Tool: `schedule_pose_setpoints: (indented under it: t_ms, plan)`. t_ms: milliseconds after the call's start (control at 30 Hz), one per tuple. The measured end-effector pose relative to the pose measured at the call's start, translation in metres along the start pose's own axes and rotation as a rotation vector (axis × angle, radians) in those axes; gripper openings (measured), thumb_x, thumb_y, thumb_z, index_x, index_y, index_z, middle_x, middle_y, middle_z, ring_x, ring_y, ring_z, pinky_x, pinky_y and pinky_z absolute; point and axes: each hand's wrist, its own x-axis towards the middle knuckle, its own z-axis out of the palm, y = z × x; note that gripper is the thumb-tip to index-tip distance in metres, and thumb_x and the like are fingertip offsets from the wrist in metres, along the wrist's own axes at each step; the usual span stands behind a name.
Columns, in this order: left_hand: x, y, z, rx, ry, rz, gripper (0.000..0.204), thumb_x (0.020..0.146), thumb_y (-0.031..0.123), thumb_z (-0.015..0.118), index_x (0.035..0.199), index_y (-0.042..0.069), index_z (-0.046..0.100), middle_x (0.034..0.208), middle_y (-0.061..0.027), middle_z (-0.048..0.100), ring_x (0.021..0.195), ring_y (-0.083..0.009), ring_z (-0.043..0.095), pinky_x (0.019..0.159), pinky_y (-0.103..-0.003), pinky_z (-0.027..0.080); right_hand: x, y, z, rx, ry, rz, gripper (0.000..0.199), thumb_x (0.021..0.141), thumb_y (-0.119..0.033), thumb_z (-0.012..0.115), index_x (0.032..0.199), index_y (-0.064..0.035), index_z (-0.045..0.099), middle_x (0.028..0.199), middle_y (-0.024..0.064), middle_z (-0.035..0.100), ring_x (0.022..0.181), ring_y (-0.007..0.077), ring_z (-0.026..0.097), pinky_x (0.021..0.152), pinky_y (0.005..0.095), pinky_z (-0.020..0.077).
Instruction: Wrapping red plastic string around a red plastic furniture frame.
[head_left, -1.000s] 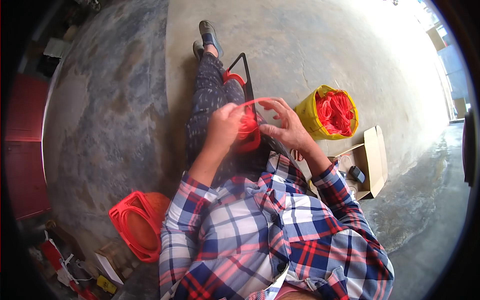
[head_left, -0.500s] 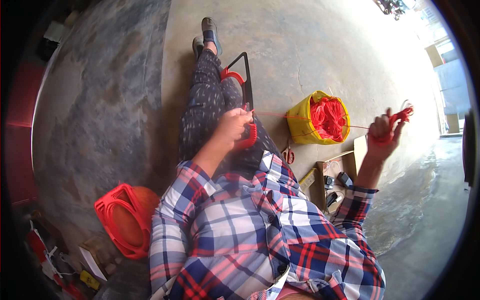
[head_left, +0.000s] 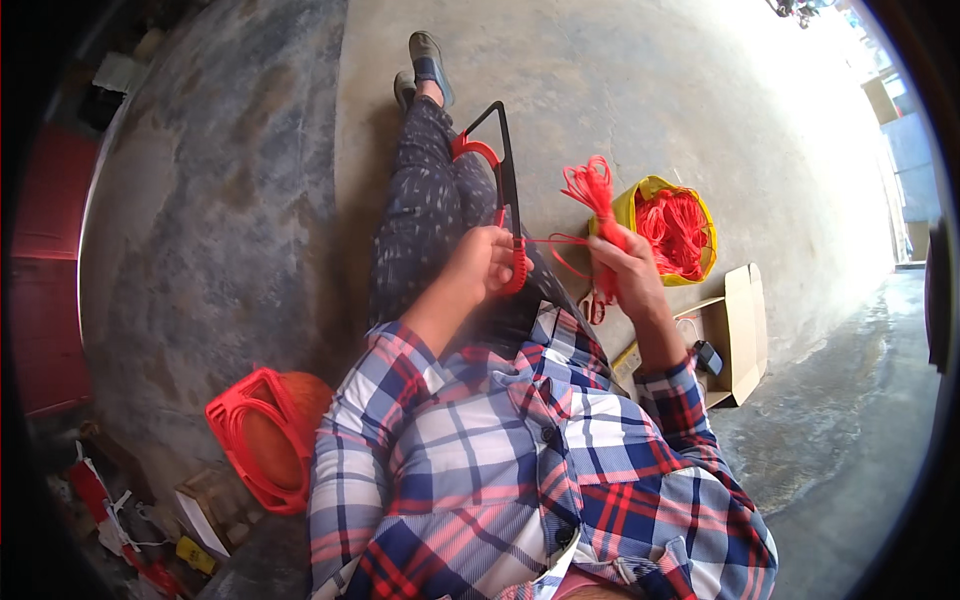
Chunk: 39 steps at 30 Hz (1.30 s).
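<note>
A black bent frame (head_left: 510, 165) with red curved parts lies across my thighs. My left hand (head_left: 482, 262) is closed around its lower part, beside a red ridged edge (head_left: 519, 268). My right hand (head_left: 628, 268), to the right of it, grips a looped bundle of red cord (head_left: 590, 188) that sticks up above the fist and hangs below it. A thin red strand runs taut from the frame at my left fingers to the right hand, and a slack loop droops under it. Just behind my right hand stands a yellow bucket (head_left: 626, 210) full of red cord (head_left: 672, 232).
Red-handled scissors (head_left: 593, 308) lie below my right hand, partly hidden. An open cardboard box (head_left: 742, 335) with a dark adapter (head_left: 708, 357) sits by my right forearm. On my left are a red plastic-framed object (head_left: 258, 440) and assorted items on the concrete floor (head_left: 230, 200).
My right hand has swung in from the far right, past the bucket, toward my left hand, bringing the cord bundle. The strand between the hands is now much shorter. My left hand stays at the frame.
</note>
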Motion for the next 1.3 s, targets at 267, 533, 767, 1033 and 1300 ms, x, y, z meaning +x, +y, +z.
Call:
schedule_pose_setpoints:
  t_ms: [267,533,767,1033,1300]
  plan:
    - [-0.003,-0.006,-0.002,-0.062,0.040,0.032,0.011,0.083,0.017,0.054,0.088,0.008,0.058,0.075,-0.0143,0.065,0.044,-0.0062,0.040,0.037,-0.020,0.027,-0.023,0.024,-0.043,0.057,0.192,0.040,0.010,0.093,-0.015,0.056,0.091,-0.0065,0.059,0.068,-0.0062,0.047,0.056,0.0031,0.043,0.051,0.0207,0.0338]
    - [-0.043,-0.002,0.036,0.784,-0.228,0.868,0.016,0.087,0.017,0.065,0.097,0.004,0.068,0.095,-0.0120,0.066,0.084,-0.0227,0.064,0.073,-0.033,0.051,-0.011,0.017,0.003,0.313,-0.481,0.279,0.041,0.090,-0.039,0.053,0.093,0.0001,0.062,0.068,0.0038,0.058,0.054,0.0098,0.050,0.046,0.0216,0.0342]
    - [-0.046,0.035,0.009,-0.159,-0.259,0.730,0.021,0.090,0.007,0.058,0.111,0.003,0.061,0.094,-0.0088,0.063,0.083,-0.0207,0.061,0.080,-0.035,0.050,0.033,0.025,0.007,0.418,-0.343,0.124,0.038,0.092,-0.042,0.057,0.099,-0.0057,0.065,0.075,-0.0012,0.061,0.057,0.0052,0.046,0.050,0.0197,0.0336]
    - [-0.001,0.007,-0.024,1.381,0.294,0.993,0.020,0.073,0.001,0.063,0.093,0.003,0.062,0.089,-0.0141,0.060,0.085,-0.0335,0.062,0.076,-0.040,0.050,0.080,0.061,0.026,-0.695,-0.306,-0.314,0.033,0.079,-0.018,0.072,0.106,-0.0002,0.065,0.119,0.0187,0.058,0.113,0.0325,0.054,0.100,0.0372,0.0405]
    - [0.020,-0.001,-0.019,0.953,0.448,0.971,0.032,0.074,0.008,0.067,0.103,0.003,0.055,0.102,-0.0112,0.054,0.098,-0.0257,0.055,0.084,-0.035,0.047,0.040,0.017,-0.016,-0.039,-0.052,-0.202,0.025,0.081,-0.012,0.060,0.104,-0.0019,0.063,0.105,0.0106,0.063,0.101,0.0208,0.060,0.089,0.0325,0.0473]
